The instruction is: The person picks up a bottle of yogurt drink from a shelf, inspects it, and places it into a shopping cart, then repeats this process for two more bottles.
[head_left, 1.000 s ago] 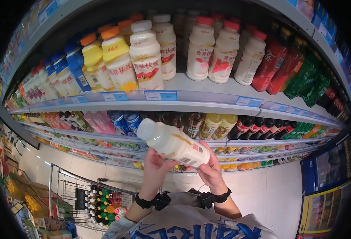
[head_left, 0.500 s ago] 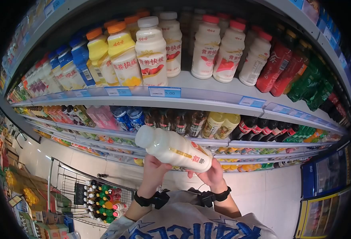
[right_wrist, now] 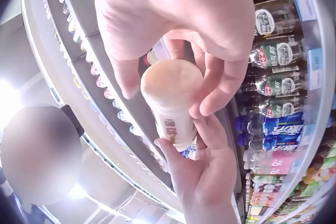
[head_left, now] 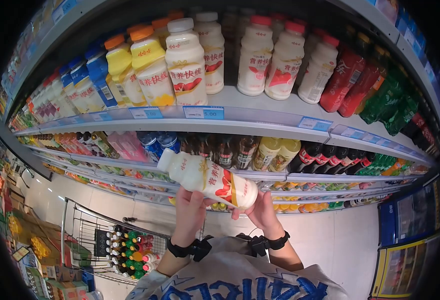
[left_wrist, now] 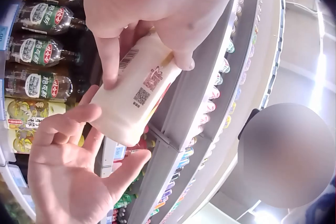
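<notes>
A white plastic milk-drink bottle (head_left: 215,180) with a white cap lies tilted in front of the lower shelves, cap to the left. Its red fruit label faces up in the head view; a QR code and barcode show in the left wrist view. My left hand (head_left: 190,210) grips the bottle's body from below, thumb and fingers on opposite sides. At the base end is my right hand (head_left: 264,212), its fingers loosely bent about the base. In the right wrist view the right thumb (right_wrist: 126,79) stands apart from the bottle, while its fingertips overlap the bottle's side.
Above, a shelf holds similar milk-drink bottles (head_left: 187,70) with white, orange and red caps, plus red bottles (head_left: 347,85). Price tags (head_left: 203,113) line its edge. Cola bottles (head_left: 320,157) stand lower. A shopping cart (head_left: 87,235) full of bottles is at the lower left.
The bottle has rolled about its long axis: its barcode and QR side faced up before, now the fruit label does. My right hand's hold at the base has loosened.
</notes>
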A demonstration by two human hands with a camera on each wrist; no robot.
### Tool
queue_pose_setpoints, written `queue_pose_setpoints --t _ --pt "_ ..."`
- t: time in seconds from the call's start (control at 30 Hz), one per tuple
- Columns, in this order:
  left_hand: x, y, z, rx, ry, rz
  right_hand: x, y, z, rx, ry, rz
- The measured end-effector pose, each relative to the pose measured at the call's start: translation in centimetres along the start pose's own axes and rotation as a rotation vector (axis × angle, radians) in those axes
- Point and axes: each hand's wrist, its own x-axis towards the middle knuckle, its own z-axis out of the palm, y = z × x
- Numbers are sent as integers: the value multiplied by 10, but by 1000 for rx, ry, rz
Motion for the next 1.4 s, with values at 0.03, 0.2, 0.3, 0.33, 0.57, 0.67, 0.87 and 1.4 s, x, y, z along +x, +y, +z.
queue_pose_setpoints --t 0.03,0.2,0.3,0.33,0.57,0.67,0.87,1.4 --pt "0 0 -4 -1 2 1 -1 4 -6 143 29 106" --pt "-5 7 -4 177 -66 9 -4 14 -9 63 32 65" --pt "-7 16 8 214 -52 42 -5 16 -7 76 38 -17" --pt "-7 16 5 213 -48 41 -6 16 -7 72 35 -53" --pt "2 12 6 151 -50 -36 -3 10 -2 -103 7 -55" --pt "1 2 -7 200 -28 -28 1 3 23 -267 199 -77" --pt "-3 -5 -28 46 -53 14 0 16 -7 -148 -74 -9" --pt "0 19 -4 -20 -29 -79 -6 27 -3 56 2 -74"
